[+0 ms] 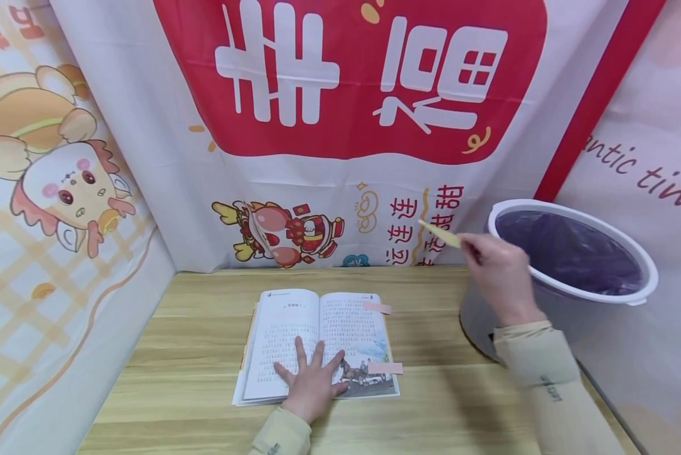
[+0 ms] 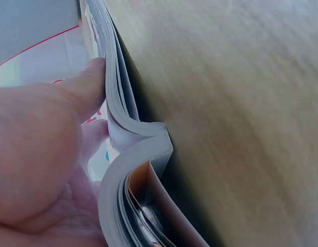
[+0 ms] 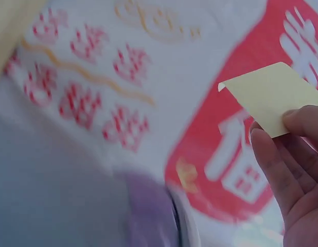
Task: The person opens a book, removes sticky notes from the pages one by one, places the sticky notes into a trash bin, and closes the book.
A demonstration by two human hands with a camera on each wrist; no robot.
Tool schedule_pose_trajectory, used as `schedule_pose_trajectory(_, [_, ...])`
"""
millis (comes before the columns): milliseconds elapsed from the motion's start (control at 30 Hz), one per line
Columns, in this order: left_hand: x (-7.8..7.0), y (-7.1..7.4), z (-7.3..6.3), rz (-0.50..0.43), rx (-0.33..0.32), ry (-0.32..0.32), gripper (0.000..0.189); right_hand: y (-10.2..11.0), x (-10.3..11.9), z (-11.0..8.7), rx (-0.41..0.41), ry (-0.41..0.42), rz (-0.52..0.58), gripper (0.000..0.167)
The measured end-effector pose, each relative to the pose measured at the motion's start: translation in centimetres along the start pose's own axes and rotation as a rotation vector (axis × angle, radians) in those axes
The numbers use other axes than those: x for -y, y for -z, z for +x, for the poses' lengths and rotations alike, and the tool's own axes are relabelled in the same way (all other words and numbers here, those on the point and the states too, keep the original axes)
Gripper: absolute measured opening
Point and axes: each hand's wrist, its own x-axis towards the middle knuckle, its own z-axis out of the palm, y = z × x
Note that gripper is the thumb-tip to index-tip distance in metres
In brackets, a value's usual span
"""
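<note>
An open book lies on the wooden table, printed text on both pages and a horse picture at the lower right. My left hand rests on its lower middle with fingers spread; the left wrist view shows the thumb against the page edges. Two pink sticky strips stick out from the right page. Raised in the air beside the bin, my right hand pinches a yellow sticky note between thumb and fingers. One edge of the note curls over.
A grey trash bin with a white rim and dark purple liner stands at the right. Printed cloth hangs behind the table, and more patterned cloth covers both sides.
</note>
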Motion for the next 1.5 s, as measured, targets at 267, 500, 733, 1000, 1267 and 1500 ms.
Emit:
schedule_pose_trajectory(267, [0.2,-0.1,-0.1,-0.002,0.009,0.002,0.065,5.6,-4.1,0.6,0.027,-0.102,-0.174,0.023])
schedule_pose_trajectory(500, [0.2,0.0,-0.2,-0.003,0.013,-0.004,0.064,7.6,-8.3,-0.7,0.183,-0.202,-0.277,0.027])
schedule_pose_trajectory(733, [0.1,-0.1,-0.3,-0.010,0.017,-0.006,0.064,8.5,-11.0,-1.8,0.312,-0.223,-0.339,0.030])
schedule_pose_trajectory(1000, [0.2,-0.1,-0.2,0.006,0.004,-0.014,0.065,9.0,-11.6,-1.6,0.435,-0.278,-0.364,0.028])
schedule_pose_trajectory(1267, [0.2,0.1,-0.2,0.005,0.003,-0.010,0.065,9.5,-11.6,-1.3,0.599,-0.336,-0.291,0.030])
schedule_pose_trajectory(1500, [0.2,0.2,-0.2,0.004,0.010,-0.009,0.064,9.4,-10.3,-1.0,0.499,-0.281,-0.299,0.028])
